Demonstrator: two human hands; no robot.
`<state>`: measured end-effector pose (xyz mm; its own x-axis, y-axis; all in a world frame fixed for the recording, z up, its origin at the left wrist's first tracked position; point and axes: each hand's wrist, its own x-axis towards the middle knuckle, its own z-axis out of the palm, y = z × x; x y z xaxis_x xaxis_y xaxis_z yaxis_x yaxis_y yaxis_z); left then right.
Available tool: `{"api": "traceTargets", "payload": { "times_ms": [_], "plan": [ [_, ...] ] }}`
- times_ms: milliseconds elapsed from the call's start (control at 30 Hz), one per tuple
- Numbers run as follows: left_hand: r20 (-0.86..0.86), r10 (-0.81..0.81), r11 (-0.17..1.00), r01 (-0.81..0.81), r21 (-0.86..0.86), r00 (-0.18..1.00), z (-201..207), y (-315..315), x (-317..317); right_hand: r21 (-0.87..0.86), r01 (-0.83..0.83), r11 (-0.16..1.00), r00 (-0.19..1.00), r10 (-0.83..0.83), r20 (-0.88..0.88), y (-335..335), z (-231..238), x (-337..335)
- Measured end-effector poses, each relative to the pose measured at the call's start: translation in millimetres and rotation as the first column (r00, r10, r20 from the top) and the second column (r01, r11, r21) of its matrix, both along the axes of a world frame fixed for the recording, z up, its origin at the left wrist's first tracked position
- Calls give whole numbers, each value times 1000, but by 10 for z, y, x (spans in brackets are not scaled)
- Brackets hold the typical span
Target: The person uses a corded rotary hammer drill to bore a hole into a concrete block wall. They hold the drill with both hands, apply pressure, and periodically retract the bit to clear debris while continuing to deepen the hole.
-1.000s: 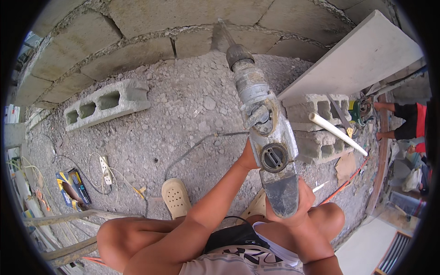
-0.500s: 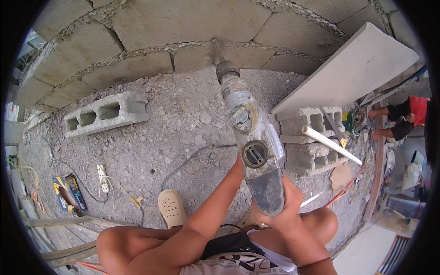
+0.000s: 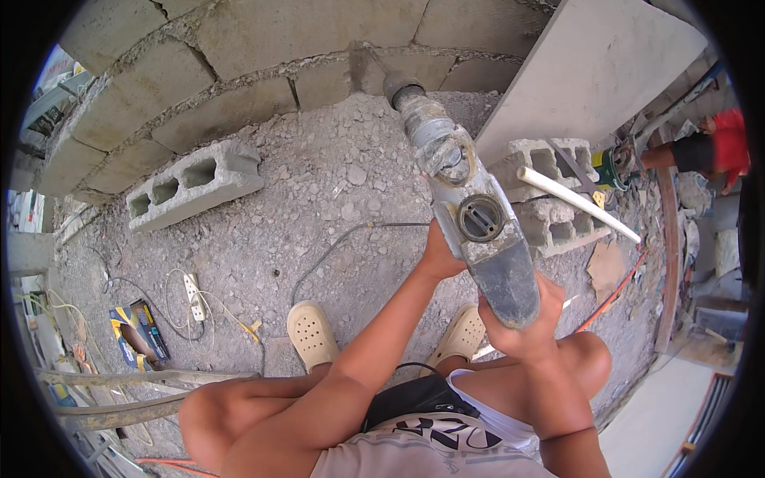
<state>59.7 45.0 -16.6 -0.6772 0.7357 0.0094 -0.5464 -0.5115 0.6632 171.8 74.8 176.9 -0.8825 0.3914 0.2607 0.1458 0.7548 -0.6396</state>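
Observation:
A dusty grey rotary hammer drill [image 3: 472, 199] slants from my lap up to the block wall [image 3: 231, 72]. Its bit [image 3: 376, 60] meets the wall at a chipped, dark groove [image 3: 358, 68] low in the blockwork; the tip itself is hard to make out. Around the rear handle my right hand [image 3: 526, 323] is closed, the fingers partly behind the black end. My left hand [image 3: 444, 253] grips the drill from its left side under the body, with most of its fingers hidden. A dark cord [image 3: 351, 235] runs across the rubble to the left of the drill.
On the left lie a hollow block [image 3: 195, 183], a white power strip [image 3: 194, 296] and an open box [image 3: 139, 334]. At right a pale board [image 3: 590, 72] leans near stacked hollow blocks [image 3: 562, 223], with a white pipe [image 3: 578, 195] across them. Another person [image 3: 701, 155] is at far right.
The view has shifted. Both hands and the drill's rear sit further right and higher in the picture, and the drill slants more. The bit remains at the wall. Both hands keep their hold.

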Motion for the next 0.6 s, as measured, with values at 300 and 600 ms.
{"api": "traceTargets", "payload": {
  "times_ms": [300,600],
  "plan": [
    [-188,71,995,-82,-51,980,147,-24,-47,-27,5,1000,1000,-5,10,-23,76,46],
    [-299,91,985,-130,-111,950,108,101,-340,-2,105,994,993,-105,-47,100,-36,-335]
  ]
}}
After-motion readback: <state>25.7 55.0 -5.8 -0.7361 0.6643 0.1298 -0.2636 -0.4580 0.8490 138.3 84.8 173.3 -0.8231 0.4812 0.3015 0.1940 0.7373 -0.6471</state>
